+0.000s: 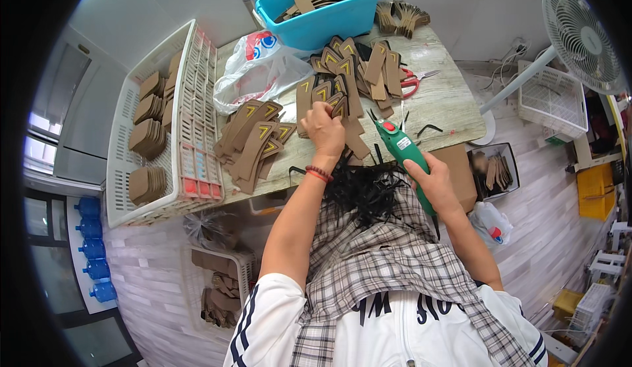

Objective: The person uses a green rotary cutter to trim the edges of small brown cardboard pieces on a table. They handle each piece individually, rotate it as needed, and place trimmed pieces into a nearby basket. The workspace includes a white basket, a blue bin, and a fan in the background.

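Note:
My right hand (432, 181) is wrapped round green cordless electric scissors (407, 151) with a red button, their pointed blades toward the table. My left hand (324, 132), a red bead bracelet on its wrist, is closed at the heap's near side, pinching a flat brown piece (339, 107) with a yellow angled mark; the fingers partly hide it. Behind lie many similar brown pieces (378, 64) with black edging. A second heap of marked pieces (253, 143) lies left of my left hand. Black trimmings (365, 192) cover my checked apron (388, 271) below both hands.
A blue bin (322, 23) of brown pieces stands at the back, near a white plastic bag (257, 71). Red-handled scissors (411, 88) lie at right on the table (454, 97). A white crate (184, 136) of stacked pieces borders the left; a fan (584, 38) stands right.

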Tool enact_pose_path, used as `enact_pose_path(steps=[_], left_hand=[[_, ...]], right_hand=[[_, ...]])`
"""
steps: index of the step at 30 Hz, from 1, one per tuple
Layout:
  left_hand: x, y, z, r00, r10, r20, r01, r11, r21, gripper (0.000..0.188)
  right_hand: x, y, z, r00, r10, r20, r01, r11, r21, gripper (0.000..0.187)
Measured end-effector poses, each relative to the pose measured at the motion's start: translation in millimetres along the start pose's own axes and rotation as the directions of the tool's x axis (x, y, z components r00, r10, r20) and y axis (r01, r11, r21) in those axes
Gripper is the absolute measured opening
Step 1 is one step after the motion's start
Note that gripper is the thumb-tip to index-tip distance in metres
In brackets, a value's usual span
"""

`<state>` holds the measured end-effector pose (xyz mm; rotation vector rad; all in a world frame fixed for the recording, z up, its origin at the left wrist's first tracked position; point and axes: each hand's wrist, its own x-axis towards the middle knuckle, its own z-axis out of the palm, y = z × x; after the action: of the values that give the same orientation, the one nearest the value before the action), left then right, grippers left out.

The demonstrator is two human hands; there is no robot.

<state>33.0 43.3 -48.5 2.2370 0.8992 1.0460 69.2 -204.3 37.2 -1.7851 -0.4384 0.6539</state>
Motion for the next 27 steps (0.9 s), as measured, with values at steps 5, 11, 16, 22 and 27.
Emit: enact_pose_path(steps=[5, 11, 16, 22, 27], left_hand=[[3.9, 9.8, -22.7, 0.939, -0.32, 0.13, 0.315, 0.641, -0.7, 0.011], [4.2, 35.8, -50.1, 0.833, -0.397, 0.386, 0.498, 0.232, -0.836, 0.004], [-1.9, 48.8, -51.6, 0.801, -0.402, 0.443, 0.536, 0.153, -0.83, 0.004], [-9.8, 54.5, -47.7, 0.765, -0.413, 0.493, 0.58, 0.109, -0.808, 0.004], [-17.0, 55.0, -48.7, 0.738, -0.38, 0.557, 0.627, 0.082, -0.775, 0.004]], right_hand=[[-2.4, -5.7, 8.9, 0.999, -0.047, -0.008, 0.047, 0.999, -0.008, 0.034], [-3.0, -9.6, 14.0, 0.995, -0.094, 0.008, 0.095, 0.995, -0.03, 0.036], [-4.9, -11.9, 12.1, 0.994, -0.106, 0.034, 0.107, 0.994, -0.016, 0.036], [-5.3, -9.1, 11.8, 0.992, -0.123, 0.016, 0.123, 0.992, -0.018, 0.036], [-6.4, -11.7, 13.0, 0.991, -0.133, 0.01, 0.133, 0.991, 0.0, 0.036]])
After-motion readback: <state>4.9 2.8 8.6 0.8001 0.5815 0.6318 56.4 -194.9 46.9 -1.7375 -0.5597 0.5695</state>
